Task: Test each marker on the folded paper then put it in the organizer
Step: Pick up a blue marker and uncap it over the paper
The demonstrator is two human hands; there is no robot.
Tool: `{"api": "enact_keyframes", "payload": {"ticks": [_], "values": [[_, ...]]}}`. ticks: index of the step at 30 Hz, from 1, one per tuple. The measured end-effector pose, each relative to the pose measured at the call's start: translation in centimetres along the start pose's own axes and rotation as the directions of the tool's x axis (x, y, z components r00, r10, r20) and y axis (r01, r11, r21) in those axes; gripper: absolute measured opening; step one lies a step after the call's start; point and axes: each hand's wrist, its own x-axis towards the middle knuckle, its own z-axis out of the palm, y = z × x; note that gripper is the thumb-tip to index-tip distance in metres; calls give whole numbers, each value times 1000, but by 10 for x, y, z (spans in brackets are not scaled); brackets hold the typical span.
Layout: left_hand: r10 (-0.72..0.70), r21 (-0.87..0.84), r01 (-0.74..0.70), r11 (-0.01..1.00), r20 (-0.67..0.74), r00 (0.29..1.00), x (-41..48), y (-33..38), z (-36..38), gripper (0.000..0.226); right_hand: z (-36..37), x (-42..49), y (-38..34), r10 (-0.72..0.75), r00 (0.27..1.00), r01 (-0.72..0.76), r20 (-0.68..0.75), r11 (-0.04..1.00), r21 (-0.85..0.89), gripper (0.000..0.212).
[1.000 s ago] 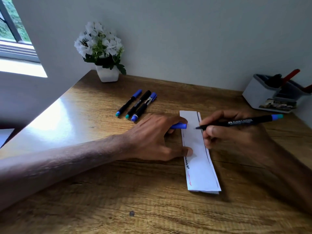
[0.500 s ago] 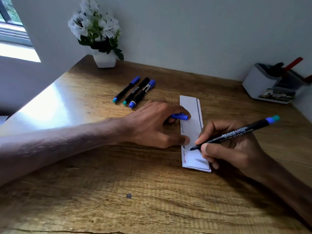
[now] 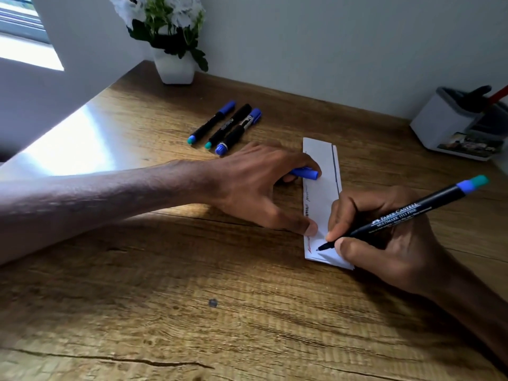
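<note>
Organizer (image 3: 439, 127) stands well beyond my right hand (image 3: 390, 243). Folded paper (image 3: 320, 160) lies under both hands. Right hand grips the marker (image 3: 406, 215), tip on the paper. Left hand (image 3: 255, 188) thumb-pins the paper, fingers curled round what appears to be the blue cap (image 3: 305, 173).

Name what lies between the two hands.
The folded paper, in the head view; the left hand, holding a cap, pins its edge, the right hand's marker touches it.
</note>
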Motion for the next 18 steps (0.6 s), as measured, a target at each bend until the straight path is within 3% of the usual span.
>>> {"api": "enact_keyframes", "payload": {"ticks": [18], "values": [[26, 6, -26, 1000, 7, 1000, 4, -6, 3, 96, 3, 0, 0, 10, 999, -11, -35, 999, -51, 11]]}}
